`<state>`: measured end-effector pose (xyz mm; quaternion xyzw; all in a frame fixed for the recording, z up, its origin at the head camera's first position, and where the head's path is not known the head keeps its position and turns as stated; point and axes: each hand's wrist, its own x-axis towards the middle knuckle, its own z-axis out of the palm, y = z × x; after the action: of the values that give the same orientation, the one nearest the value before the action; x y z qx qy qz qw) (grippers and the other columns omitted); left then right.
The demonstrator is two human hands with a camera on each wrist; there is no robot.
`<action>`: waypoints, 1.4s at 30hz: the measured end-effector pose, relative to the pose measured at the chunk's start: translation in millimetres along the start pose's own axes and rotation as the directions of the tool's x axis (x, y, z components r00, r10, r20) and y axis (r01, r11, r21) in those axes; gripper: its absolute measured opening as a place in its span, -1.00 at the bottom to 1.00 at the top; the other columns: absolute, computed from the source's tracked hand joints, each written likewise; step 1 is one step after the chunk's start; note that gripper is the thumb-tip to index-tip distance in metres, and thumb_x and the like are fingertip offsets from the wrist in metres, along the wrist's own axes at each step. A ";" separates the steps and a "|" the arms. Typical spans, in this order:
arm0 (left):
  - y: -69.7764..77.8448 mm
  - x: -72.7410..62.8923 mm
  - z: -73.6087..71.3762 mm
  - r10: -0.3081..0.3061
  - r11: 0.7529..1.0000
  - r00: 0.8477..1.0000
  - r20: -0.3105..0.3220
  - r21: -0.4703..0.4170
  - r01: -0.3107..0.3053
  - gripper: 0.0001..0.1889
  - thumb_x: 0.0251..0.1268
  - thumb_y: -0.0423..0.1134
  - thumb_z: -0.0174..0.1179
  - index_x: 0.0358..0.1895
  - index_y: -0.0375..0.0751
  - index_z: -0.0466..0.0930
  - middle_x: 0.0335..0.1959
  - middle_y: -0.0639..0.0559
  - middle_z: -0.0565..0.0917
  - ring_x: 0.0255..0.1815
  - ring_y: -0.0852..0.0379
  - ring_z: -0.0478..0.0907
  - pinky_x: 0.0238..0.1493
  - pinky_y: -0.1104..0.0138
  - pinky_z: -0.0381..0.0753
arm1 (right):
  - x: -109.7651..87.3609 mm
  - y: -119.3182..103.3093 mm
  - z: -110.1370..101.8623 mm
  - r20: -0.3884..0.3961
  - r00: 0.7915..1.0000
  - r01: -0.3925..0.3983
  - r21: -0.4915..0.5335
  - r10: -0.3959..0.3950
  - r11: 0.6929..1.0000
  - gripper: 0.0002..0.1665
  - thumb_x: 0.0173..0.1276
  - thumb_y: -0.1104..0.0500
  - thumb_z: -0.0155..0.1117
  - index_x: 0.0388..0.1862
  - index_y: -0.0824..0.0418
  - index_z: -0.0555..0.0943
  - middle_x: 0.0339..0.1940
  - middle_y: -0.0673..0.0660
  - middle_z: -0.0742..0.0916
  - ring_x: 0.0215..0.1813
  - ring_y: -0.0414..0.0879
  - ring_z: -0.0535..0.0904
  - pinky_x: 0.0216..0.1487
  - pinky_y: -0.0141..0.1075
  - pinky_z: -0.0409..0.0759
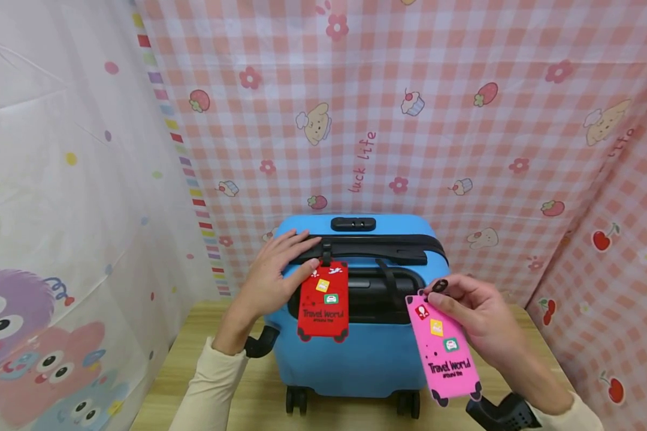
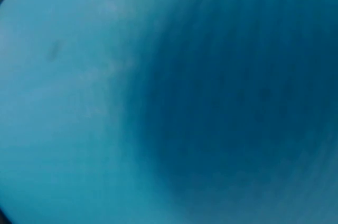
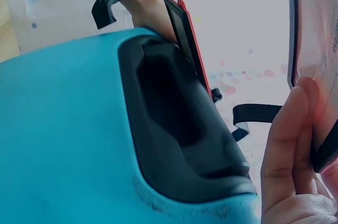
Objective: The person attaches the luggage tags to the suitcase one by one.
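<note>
A blue hard-shell suitcase [image 1: 350,365] stands upright, its black handle recess towards me. From a black strap near its top hangs a red luggage tag [image 1: 323,320] printed with "Travel World". My left hand [image 1: 277,272] rests on the suitcase's upper left edge, fingers extended and thumb touching the red tag's top corner. At the right, my right hand [image 1: 477,320] pinches a pink luggage tag [image 1: 450,377] by its top end, near a small black loop. The right wrist view shows that tag's clear-windowed back [image 3: 317,39]. Only blurred blue shell [image 2: 68,129] fills the left wrist view.
Another black strap [image 1: 389,281] hangs across the handle recess. The suitcase's wheels [image 1: 296,400] stand on a wood-grain table [image 1: 194,359]. A pink checked cloth [image 1: 366,102] hangs behind and at the right; a white cartoon-printed one [image 1: 86,197] hangs at the left.
</note>
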<state>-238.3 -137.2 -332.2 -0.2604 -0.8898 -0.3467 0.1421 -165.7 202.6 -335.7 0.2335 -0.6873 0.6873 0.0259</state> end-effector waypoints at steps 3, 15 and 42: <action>0.8 0.0 -0.1 -0.001 1.000 1.000 0.000 -0.001 0.001 -0.48 0.45 0.09 0.06 0.41 0.09 0.44 0.50 0.02 0.33 0.57 -0.02 0.07 0.55 -0.12 -0.17 | 0.9 -2.3 4.3 -0.005 1.000 -0.025 -0.043 0.024 0.999 -0.76 0.47 0.37 0.13 -0.16 0.09 0.69 -0.37 0.00 0.76 -0.51 -0.15 0.69 -0.54 -0.26 0.67; 3.5 0.9 -0.1 -0.010 1.000 1.000 0.002 -0.009 0.011 -0.48 0.45 0.10 0.06 0.39 0.07 0.46 0.49 0.03 0.34 0.57 -0.02 0.07 0.54 -0.14 -0.15 | 10.2 -11.8 16.6 -0.037 0.992 -0.126 -0.086 0.123 0.988 -0.88 0.47 0.21 0.22 -0.15 0.19 0.68 -0.40 0.07 0.75 -0.50 -0.09 0.70 -0.52 -0.26 0.68; 56.4 45.2 -2.4 -0.005 1.000 0.984 0.180 0.016 0.002 -0.46 0.35 0.05 0.24 0.34 -0.05 0.50 0.06 -0.03 0.68 0.09 0.05 0.55 0.15 0.10 0.55 | 59.8 -16.4 28.8 0.008 0.997 -0.068 -0.225 0.072 0.972 -0.80 0.43 0.13 0.29 -0.17 0.27 0.64 -0.29 0.13 0.76 -0.41 0.03 0.69 -0.37 -0.20 0.71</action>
<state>-243.7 -87.2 -280.3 -0.2881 -0.9021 -0.3152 0.0626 -204.9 158.8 -300.7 0.2103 -0.7686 0.6037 0.0224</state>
